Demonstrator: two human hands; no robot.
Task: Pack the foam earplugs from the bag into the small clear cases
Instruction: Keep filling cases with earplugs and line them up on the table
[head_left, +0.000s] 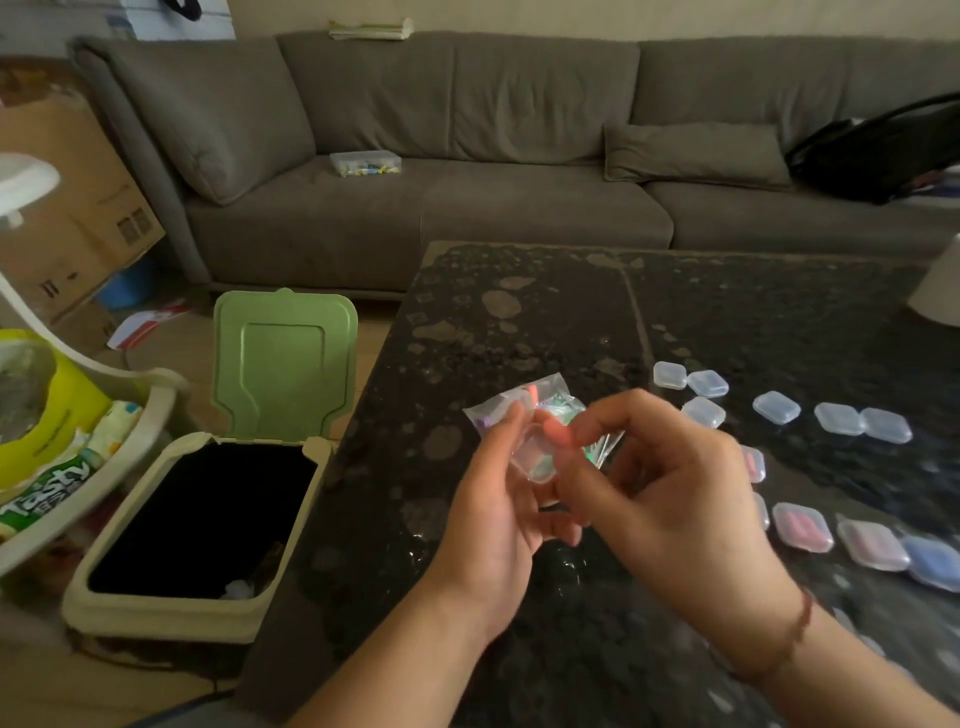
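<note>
From my remote view, both hands met above the dark speckled bench (519, 322). The left hand (498, 499) held a crumpled clear bag (524, 402) of foam earplugs, its fingers curled up behind the plastic with the thumb pressed on the front; a small clear case (535, 457) appeared to sit in the same grip below the bag, though blur made its outline hard to read. The right hand (660, 488) had its fingers bent inward toward the bag, and an orange-pink earplug (558, 434) seemed pinched at their tips; the smear of motion kept me from being certain. Green and purple shapes showed inside the bag, too blurred to count. Beyond the right hand, a loose row of empty cases (776, 408) lay on the bench, and nearer the edge sat filled cases (802, 527) with pink and blue contents, several partly hidden by the wrist or cut off at the frame. Left of the bench stood an open bin (171, 597) with its green lid (283, 364) raised, and a grey sofa (467, 156) ran behind.
</note>
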